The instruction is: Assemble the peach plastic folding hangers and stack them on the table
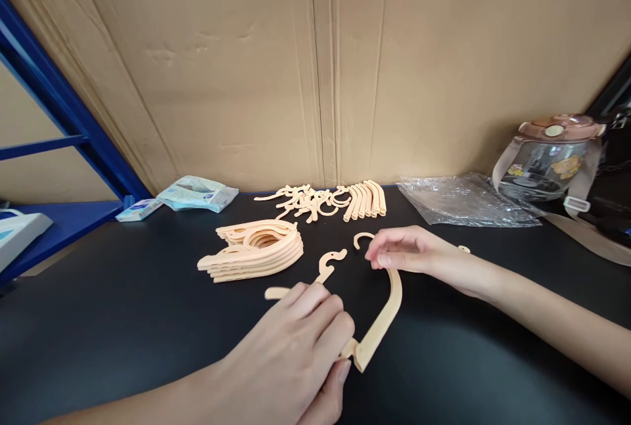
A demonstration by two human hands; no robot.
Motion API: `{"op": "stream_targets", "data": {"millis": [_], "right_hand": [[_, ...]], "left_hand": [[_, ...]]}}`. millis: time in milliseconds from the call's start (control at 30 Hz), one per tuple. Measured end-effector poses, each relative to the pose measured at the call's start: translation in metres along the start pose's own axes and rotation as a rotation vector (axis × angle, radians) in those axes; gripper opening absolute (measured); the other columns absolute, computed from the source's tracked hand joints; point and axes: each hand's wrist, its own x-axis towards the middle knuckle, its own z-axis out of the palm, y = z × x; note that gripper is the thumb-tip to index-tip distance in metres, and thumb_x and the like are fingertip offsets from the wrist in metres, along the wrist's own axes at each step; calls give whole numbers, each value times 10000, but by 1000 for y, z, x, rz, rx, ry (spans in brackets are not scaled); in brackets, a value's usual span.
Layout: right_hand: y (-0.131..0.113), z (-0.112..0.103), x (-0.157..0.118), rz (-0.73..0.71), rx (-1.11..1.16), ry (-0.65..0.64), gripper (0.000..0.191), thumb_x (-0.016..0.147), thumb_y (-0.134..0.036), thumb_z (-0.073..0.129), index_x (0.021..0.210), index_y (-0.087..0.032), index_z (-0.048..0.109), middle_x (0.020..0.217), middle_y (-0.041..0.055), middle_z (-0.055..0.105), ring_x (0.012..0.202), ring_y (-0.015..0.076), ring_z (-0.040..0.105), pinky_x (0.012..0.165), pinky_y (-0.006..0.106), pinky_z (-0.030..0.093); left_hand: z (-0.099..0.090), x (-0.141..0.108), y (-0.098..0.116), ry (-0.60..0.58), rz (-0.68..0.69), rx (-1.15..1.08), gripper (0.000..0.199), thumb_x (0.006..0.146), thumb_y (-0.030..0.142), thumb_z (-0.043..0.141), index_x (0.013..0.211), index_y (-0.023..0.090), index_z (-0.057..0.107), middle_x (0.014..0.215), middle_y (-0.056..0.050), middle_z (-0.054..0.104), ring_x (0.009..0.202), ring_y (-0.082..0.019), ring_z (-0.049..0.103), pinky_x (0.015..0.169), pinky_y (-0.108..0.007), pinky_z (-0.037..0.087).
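My left hand (305, 339) is closed round a beige plastic hook piece (325, 267), whose curved top and one short arm stick out past the fingers. At its lower end this piece meets a long curved hanger arm (382, 330). My right hand (407, 251) pinches the upper end of that curved arm, and a small hook (362, 239) shows just left of its fingertips. Behind my left hand lies a stack of folded beige hangers (266, 257). Farther back are a pile of loose hook pieces (308, 201) and a row of curved arms (365, 200).
A blue tissue pack (197, 194) and a smaller packet (139, 209) lie at the back left. Clear plastic wrap (468, 200) and a strapped bottle (552, 162) are at the back right. Cardboard (227, 70) stands behind the black table (123, 320).
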Motion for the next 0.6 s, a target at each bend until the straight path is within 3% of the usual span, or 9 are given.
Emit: {"op": "stream_targets", "data": {"millis": [133,233,333,400,467,533,600], "right_hand": [[1,-1,-1,51,90,81,334,803,-479,723,970,-192,688,913,24,653,916,149,599,917,303,431],[1,-1,-3,67,134,102,350,805,-495,720,978,-194,682,924,29,649,929,151,585,921,306,412],[1,-1,-3,61,146,111,321,819,-488,713,967,-205,685,898,14,643,917,138,574,920,295,398],[0,0,-3,40,133,99,293,833,-472,704,964,-209,691,869,2,638,898,126,572,915,284,400],[-1,0,-3,16,120,70,260,847,-447,696,957,-212,699,850,-5,636,886,119,575,908,272,410],[-2,2,-3,-3,120,46,230,851,-422,695,945,-213,702,852,-8,639,878,114,582,894,263,425],[-2,3,-2,-15,116,49,219,853,-412,695,937,-210,702,845,-9,642,865,112,587,877,258,435]], "left_hand": [[-1,-2,-2,-61,22,-45,275,822,36,409,1010,193,533,1167,-67,594,1115,-245,480,1035,-404,361],[2,-5,-6,-75,-31,-51,482,715,-51,408,1094,219,536,1370,-64,483,1179,-247,462,988,-363,411],[5,-6,-9,-99,-69,-155,472,758,-57,376,1089,242,531,1338,-36,510,1095,-201,519,916,-311,451],[5,-5,-10,-85,-83,-275,302,856,19,401,1029,232,527,1228,-20,570,1057,-177,537,913,-286,455],[4,-3,-10,-73,-113,-334,66,915,218,550,974,222,522,1151,-14,597,1022,-179,548,895,-285,464],[3,0,-9,-83,-165,-317,302,820,389,732,954,221,520,1127,-7,611,993,-189,561,858,-293,479],[2,2,-8,-84,-192,-295,348,779,321,769,1000,227,517,1147,4,616,993,-183,568,861,-294,484]]}}
